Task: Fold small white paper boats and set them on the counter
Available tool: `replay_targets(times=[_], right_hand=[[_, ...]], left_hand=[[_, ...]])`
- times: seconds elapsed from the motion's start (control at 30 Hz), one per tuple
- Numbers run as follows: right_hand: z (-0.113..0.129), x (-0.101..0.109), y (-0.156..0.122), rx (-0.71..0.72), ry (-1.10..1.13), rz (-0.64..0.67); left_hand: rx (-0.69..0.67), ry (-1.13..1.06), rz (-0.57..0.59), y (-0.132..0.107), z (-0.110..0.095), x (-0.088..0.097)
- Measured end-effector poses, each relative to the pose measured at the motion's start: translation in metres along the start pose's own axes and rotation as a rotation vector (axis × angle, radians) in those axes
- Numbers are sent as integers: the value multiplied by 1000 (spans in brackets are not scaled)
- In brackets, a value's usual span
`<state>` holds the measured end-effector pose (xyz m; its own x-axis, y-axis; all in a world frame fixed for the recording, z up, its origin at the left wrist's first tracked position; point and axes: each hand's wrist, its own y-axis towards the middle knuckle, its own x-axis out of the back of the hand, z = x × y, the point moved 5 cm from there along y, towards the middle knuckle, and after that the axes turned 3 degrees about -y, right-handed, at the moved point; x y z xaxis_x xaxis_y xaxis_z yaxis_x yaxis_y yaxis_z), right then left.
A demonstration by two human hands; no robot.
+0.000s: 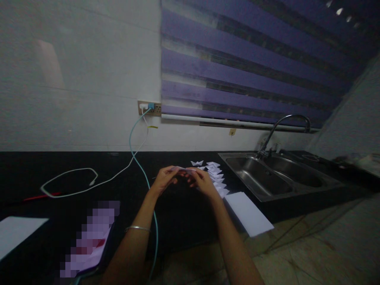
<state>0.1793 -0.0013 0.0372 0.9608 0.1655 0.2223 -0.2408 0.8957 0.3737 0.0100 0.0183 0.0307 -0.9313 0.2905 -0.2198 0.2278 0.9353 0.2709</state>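
Observation:
Above the dark countertop point(184, 221), both my hands pinch a small piece of folded white paper point(181, 169) from either side. My left hand point(164, 180) grips its left end, fingers curled under. The right end sits between the thumb and fingers of my right hand point(202, 181). Much of the paper is hidden by the fingers, so its exact shape cannot be made out. Just right of my right hand, several folded paper boats point(214, 169) stand close together in a row. A stack of plain white paper point(248, 213) lies nearer the counter's front edge.
A steel double sink point(261, 190) with a curved faucet point(274, 128) is at the right. A teal cable point(142, 168) runs from the wall outlet point(149, 107) past my left forearm. Left lie a white cable point(89, 193), a lit tablet-like screen point(92, 241) and a white sheet point(19, 233).

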Motion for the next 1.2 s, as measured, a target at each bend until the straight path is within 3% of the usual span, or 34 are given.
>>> replay_targets(times=[0.33,0.57,0.93,1.2], right_hand=[[7,-4,-1,53,-45,-29],[0,2,-1,36,-196,-77],[-1,3,4,-37,99,-146],[2,5,3,27,43,-118]], left_hand=[[-18,47,28,1,3,0],[-48,87,-13,2,2,4],[-35,89,-15,2,1,1],[-33,172,-9,3,3,5]])
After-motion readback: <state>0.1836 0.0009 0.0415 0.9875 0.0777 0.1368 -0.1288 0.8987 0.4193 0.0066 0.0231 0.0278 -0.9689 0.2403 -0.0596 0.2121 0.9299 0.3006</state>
